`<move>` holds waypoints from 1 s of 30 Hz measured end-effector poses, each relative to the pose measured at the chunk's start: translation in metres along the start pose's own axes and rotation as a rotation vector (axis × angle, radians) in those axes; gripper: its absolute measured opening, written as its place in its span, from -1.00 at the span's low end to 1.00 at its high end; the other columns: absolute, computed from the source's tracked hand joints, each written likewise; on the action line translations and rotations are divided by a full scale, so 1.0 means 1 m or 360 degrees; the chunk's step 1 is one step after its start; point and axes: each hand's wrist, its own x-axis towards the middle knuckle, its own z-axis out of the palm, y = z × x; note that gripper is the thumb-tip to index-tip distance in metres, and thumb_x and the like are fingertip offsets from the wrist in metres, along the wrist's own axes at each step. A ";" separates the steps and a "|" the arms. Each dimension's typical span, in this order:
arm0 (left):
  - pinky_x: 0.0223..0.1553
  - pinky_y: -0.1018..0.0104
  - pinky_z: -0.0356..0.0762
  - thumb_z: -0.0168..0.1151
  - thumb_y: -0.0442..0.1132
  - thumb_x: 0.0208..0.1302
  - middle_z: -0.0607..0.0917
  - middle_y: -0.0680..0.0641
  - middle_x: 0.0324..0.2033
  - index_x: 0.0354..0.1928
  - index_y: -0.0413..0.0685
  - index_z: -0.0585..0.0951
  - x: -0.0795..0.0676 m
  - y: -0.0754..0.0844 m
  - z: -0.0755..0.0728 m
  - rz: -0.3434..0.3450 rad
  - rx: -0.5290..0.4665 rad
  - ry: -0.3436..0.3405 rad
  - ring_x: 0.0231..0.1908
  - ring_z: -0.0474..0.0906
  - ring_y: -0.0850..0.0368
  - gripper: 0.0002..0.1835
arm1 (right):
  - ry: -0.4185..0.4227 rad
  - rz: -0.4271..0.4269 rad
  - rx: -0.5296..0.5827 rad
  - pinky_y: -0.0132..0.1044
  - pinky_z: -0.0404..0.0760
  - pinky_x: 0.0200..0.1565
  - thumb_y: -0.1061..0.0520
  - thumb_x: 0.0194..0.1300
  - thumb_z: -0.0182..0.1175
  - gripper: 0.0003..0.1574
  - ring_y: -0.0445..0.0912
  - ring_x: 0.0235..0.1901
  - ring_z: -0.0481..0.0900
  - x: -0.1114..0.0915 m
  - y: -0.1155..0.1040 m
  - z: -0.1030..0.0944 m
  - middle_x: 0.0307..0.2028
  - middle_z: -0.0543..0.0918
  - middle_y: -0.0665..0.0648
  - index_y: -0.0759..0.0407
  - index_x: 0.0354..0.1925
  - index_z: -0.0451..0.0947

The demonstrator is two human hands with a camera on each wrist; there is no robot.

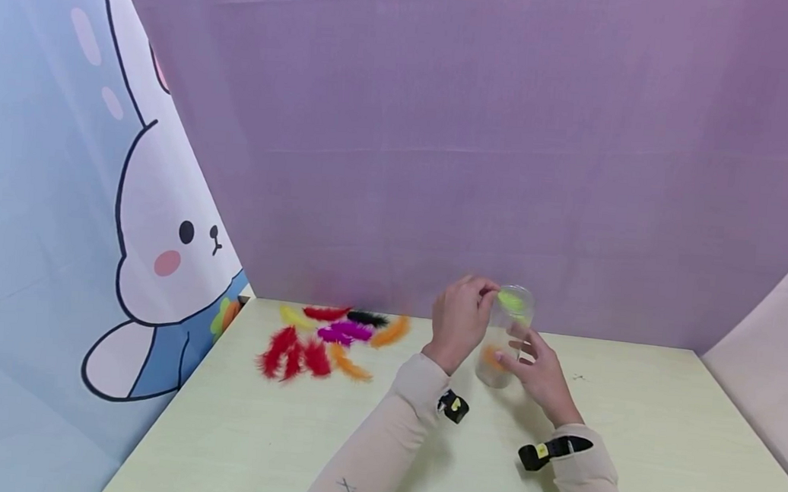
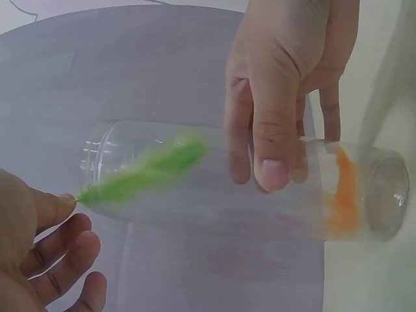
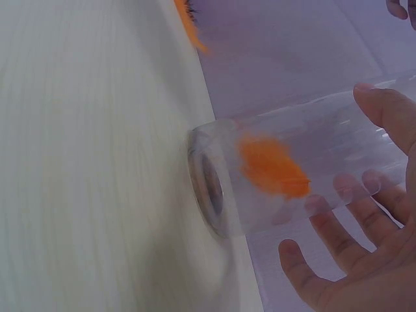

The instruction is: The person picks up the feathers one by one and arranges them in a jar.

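Observation:
A tall clear plastic jar stands on the table with an orange feather low inside it. My right hand holds the jar around its side, thumb on the near face and fingers behind. At the jar's mouth my left hand pinches the quill tip of a green feather between thumb and forefinger. Most of that feather lies inside the upper jar, slanting, as the left wrist view shows. The left hand's other fingers are loosely bent outside the jar.
Left of the jar, loose feathers lie on the pale table: several red feathers, purple ones, a black feather, a yellow feather and orange feathers. A purple cloth backdrop rises behind the table's far edge.

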 end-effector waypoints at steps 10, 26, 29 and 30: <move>-0.36 0.48 0.48 0.25 -0.06 0.47 0.77 0.20 -0.27 -0.10 0.24 0.79 -0.003 -0.003 0.003 -0.0026 -0.0076 -0.0018 -0.32 0.66 0.32 -0.84 | -0.0007 0.0029 -0.0020 0.24 0.37 0.39 -0.04 0.35 0.38 -0.12 0.28 0.41 0.36 0.002 0.001 0.000 0.46 0.35 0.31 0.16 0.48 0.25; -0.40 0.53 0.45 0.26 -0.07 0.46 0.78 0.15 -0.28 -0.05 0.20 0.74 -0.012 -0.015 0.004 -0.0067 -0.0204 -0.0040 -0.38 0.66 0.32 -0.85 | 0.0006 -0.0028 0.0006 0.22 0.38 0.39 -0.03 0.32 0.41 -0.03 0.27 0.39 0.40 0.001 0.002 0.000 0.45 0.38 0.32 0.15 0.53 0.20; -0.42 0.51 0.45 0.27 -0.08 0.45 0.78 0.14 -0.31 -0.07 0.19 0.74 -0.017 -0.022 0.006 -0.0086 -0.0204 -0.0040 -0.40 0.66 0.31 -0.86 | 0.0011 -0.0021 0.0004 0.23 0.38 0.38 -0.03 0.32 0.41 -0.03 0.27 0.39 0.40 0.001 0.002 0.001 0.44 0.39 0.32 0.15 0.52 0.20; -0.43 0.51 0.45 0.27 -0.07 0.45 0.78 0.14 -0.31 -0.07 0.19 0.74 -0.019 -0.024 0.007 -0.0101 -0.0208 -0.0047 -0.41 0.66 0.31 -0.87 | 0.0012 -0.0018 0.0002 0.23 0.38 0.38 -0.03 0.32 0.41 -0.04 0.27 0.39 0.40 0.000 0.002 0.001 0.44 0.39 0.32 0.15 0.52 0.21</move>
